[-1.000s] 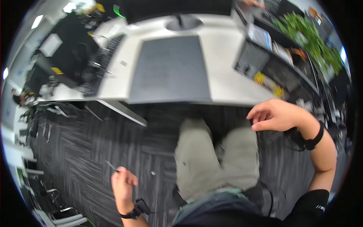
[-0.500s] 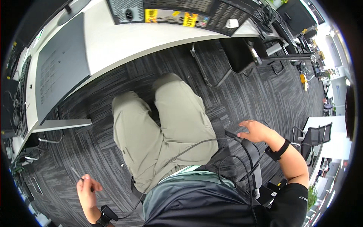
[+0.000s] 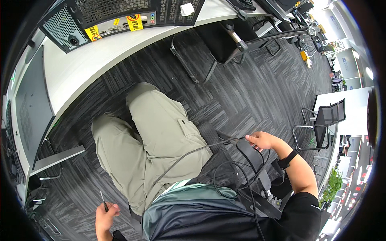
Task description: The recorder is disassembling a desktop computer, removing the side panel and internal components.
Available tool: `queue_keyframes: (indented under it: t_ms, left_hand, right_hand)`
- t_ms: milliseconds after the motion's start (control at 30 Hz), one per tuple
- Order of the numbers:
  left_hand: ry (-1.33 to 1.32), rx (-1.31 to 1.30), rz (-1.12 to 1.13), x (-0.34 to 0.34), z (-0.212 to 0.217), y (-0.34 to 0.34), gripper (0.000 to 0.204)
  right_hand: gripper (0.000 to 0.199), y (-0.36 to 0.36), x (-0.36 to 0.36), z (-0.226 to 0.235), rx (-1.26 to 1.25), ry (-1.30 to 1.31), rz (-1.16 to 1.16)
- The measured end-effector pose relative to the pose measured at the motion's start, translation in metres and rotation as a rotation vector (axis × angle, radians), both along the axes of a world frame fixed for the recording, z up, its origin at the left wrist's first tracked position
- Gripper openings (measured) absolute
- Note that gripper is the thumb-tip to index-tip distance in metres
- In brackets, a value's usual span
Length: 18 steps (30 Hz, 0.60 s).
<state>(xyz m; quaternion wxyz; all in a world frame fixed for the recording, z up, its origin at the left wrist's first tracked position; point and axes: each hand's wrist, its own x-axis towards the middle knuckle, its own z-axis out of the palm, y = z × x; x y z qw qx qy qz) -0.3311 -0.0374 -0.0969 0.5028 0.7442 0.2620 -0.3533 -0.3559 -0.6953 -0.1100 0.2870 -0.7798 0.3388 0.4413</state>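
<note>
At the lower left, my left hand (image 3: 105, 216) is closed around a small screwdriver (image 3: 105, 205), its dark handle in my fingers and its thin metal shaft pointing up. To the right, my right hand (image 3: 263, 140) is beside the front end of the black chair armrest (image 3: 250, 154). Its fingers are curled in around a thin black cable (image 3: 189, 153), which runs across my lap to the armrest; the fingertips are partly hidden. More loops of cable (image 3: 217, 192) hang beside the seat.
A white desk (image 3: 80, 74) curves ahead, carrying an open computer case (image 3: 116, 24) with its back panel towards me. A grey metal side panel (image 3: 34, 106) lies on the desk at the left. A black chair (image 3: 217, 44) stands beyond my knees; another chair (image 3: 323, 120) is at the right.
The view has turned, so the desk and computer case sit further left. My right hand's fingers have drawn together at the armrest. My left hand still holds the screwdriver, now nearer my leg.
</note>
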Motion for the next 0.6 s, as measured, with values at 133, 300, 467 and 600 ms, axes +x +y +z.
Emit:
queue_keyframes:
  t_ms: [133,300,467,600]
  left_hand:
    - [0.091,-0.056,-0.079,-0.005,-0.004,0.002,0.028]
    - [0.184,0.011,0.043,-0.011,0.0,-0.008,0.025]
    - [0.332,0.063,-0.355,-0.017,-0.023,-0.006,0.054]
    - [0.387,0.096,-0.357,-0.022,-0.02,-0.012,0.072]
  right_hand:
    - [0.074,0.016,0.022,0.011,0.048,0.092,-0.013]
    - [0.091,0.034,0.056,0.023,0.079,0.022,0.044]
    - [0.099,0.041,0.059,0.015,-0.032,-0.013,0.329]
    - [0.098,0.037,0.055,-0.014,0.027,-0.01,0.565]
